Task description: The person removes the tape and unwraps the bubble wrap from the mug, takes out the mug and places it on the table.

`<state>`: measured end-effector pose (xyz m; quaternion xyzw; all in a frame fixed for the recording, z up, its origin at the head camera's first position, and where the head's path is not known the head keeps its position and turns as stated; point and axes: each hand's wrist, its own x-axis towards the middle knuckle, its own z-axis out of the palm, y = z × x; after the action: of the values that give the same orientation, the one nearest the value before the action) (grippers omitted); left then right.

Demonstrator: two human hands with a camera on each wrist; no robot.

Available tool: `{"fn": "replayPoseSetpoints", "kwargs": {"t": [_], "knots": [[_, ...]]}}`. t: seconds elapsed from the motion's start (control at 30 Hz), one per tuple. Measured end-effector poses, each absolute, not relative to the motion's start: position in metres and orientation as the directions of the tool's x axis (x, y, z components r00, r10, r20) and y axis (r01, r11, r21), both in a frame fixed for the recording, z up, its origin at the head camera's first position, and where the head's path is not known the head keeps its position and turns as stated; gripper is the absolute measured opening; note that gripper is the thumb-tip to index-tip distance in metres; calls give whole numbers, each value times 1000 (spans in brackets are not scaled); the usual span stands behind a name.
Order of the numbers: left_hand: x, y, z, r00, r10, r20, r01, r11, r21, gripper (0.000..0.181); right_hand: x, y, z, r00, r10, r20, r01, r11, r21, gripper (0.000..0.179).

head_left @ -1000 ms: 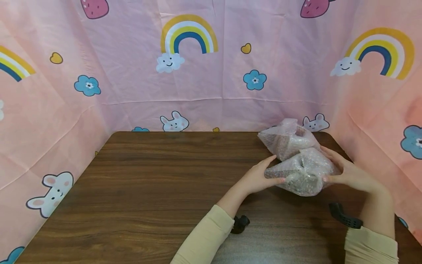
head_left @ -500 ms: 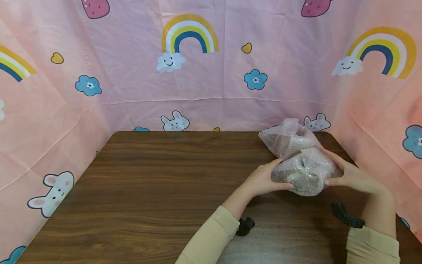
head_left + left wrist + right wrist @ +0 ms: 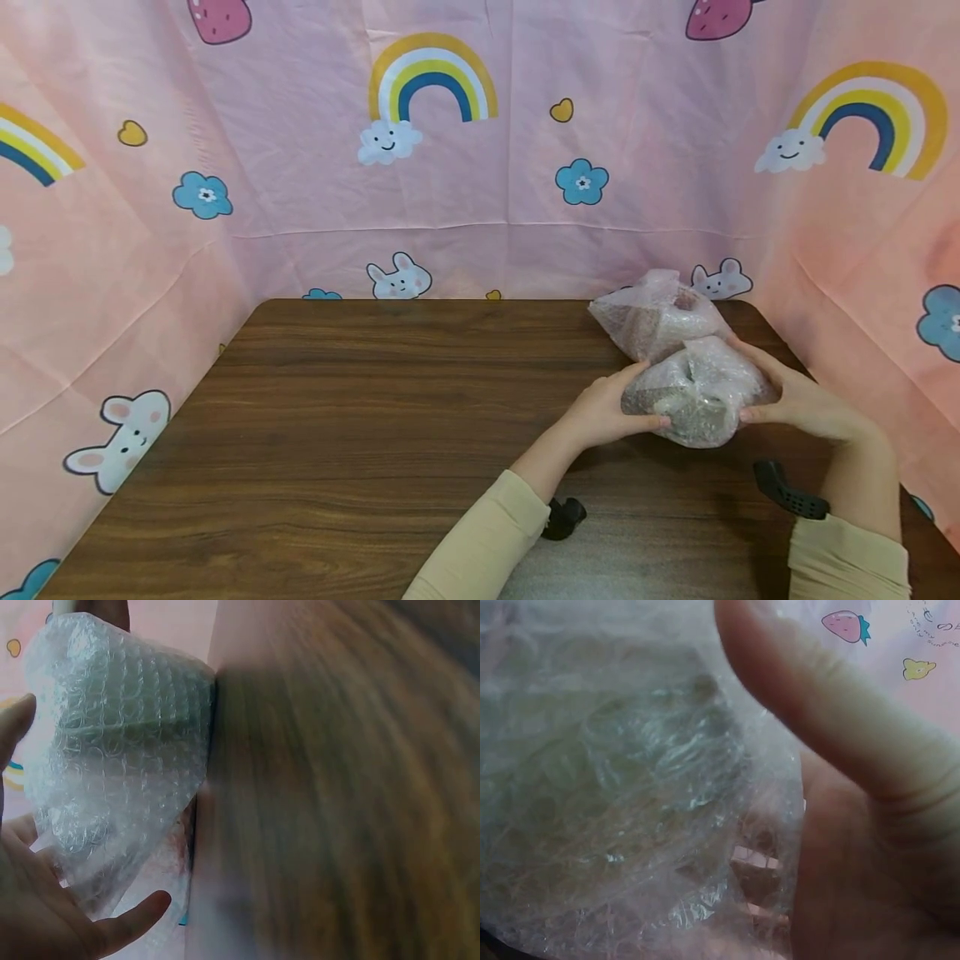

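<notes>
A bundle wrapped in bubble wrap lies on the right side of the brown wooden table. My left hand grips its left end, thumb on top and fingers along the front. My right hand grips its right end, fingers over the top and thumb in front. A second bubble-wrapped bundle lies just behind, touching it. The left wrist view shows the bundle above my palm. In the right wrist view the wrap fills the frame beside my thumb.
Pink printed cloth walls in the table at the back and both sides, close behind the bundles. Black wrist mounts sit under my forearms. Bare tabletop stretches to the left and centre.
My left hand has slid to the right and pressed in the bundle's left end, so the bundle is shorter and rounder. The right hand and the far bundle have stayed put.
</notes>
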<state>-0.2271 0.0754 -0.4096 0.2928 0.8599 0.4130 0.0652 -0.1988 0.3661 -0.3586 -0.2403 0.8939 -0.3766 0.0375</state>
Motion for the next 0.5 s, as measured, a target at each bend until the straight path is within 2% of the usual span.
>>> {"fn": "replayPoseSetpoints", "kwargs": {"t": [0.5], "knots": [[-226,78,-411,-834,539,117,413,469,781,76,-199,361,-354,-889,-435,141,-411,626,-663,101]]}}
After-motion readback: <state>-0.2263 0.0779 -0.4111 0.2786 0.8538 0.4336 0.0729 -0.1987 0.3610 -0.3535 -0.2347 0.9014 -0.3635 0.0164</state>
